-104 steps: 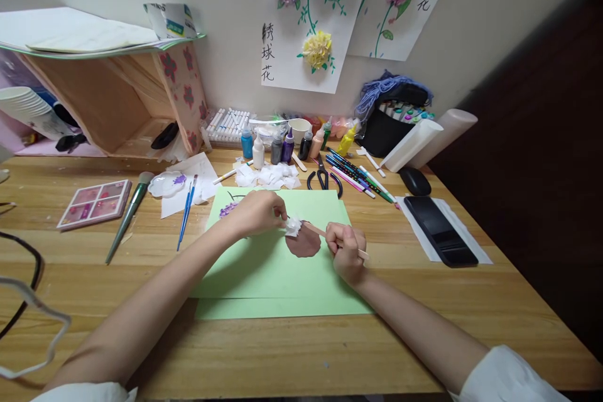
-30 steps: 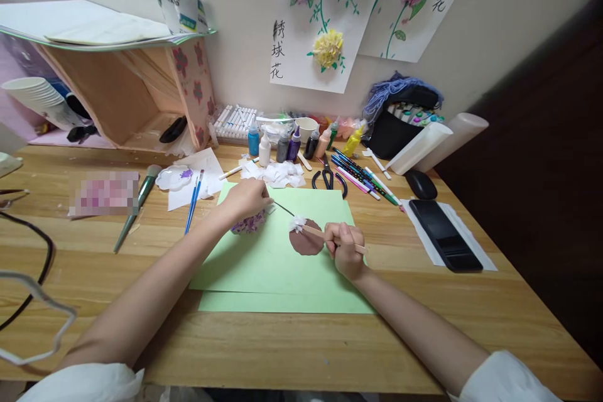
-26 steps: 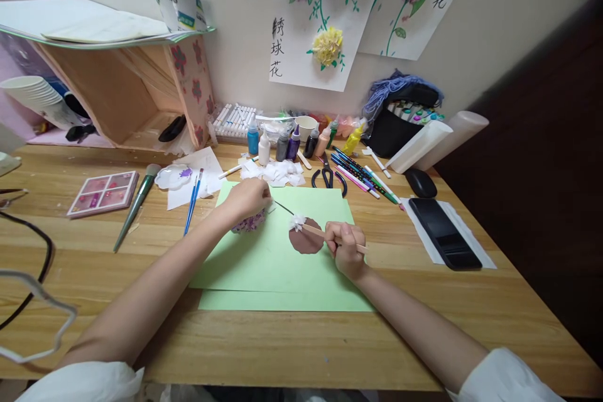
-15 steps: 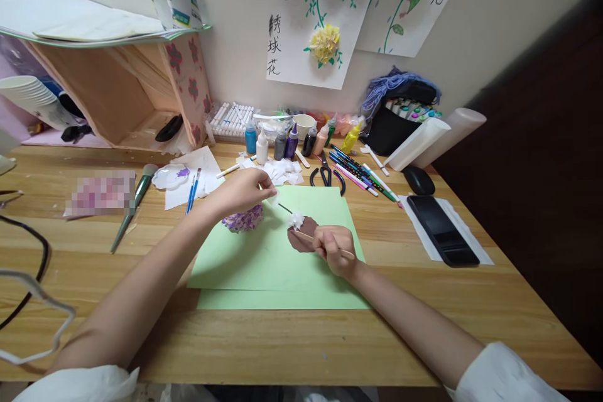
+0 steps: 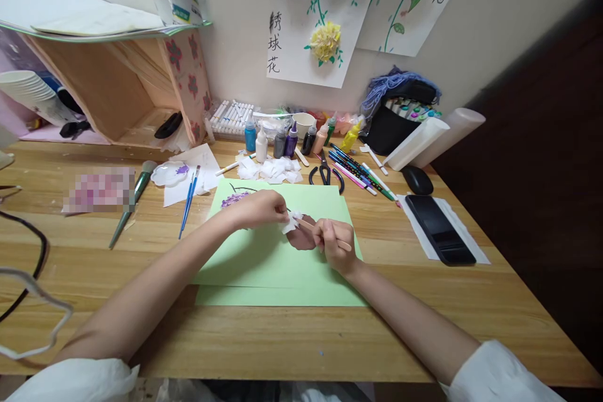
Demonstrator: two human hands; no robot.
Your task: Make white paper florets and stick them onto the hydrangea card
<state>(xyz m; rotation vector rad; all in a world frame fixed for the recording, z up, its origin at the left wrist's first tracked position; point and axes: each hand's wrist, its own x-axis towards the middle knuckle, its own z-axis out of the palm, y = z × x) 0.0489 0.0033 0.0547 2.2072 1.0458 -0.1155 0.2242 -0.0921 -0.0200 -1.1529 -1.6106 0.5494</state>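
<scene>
On light green paper lies a brownish round patch, with crumpled white paper at its upper left edge. My left hand reaches over the sheet, thumb and fingers pinched on a small white paper piece at that edge. My right hand is closed around a wooden craft stick, whose tip touches or nearly touches the white paper. Partly behind my left hand shows a purple flower cluster, with dark drawn stem lines beside it.
Behind the sheet are torn white paper scraps, scissors, a row of paint bottles and several pens. Brushes lie left; a phone and black mouse lie right. A pink box stands back left.
My left hand has moved right and down, bringing its white paper piece to the brownish patch. The stick's tip has risen to the white paper; my right hand has barely moved.
</scene>
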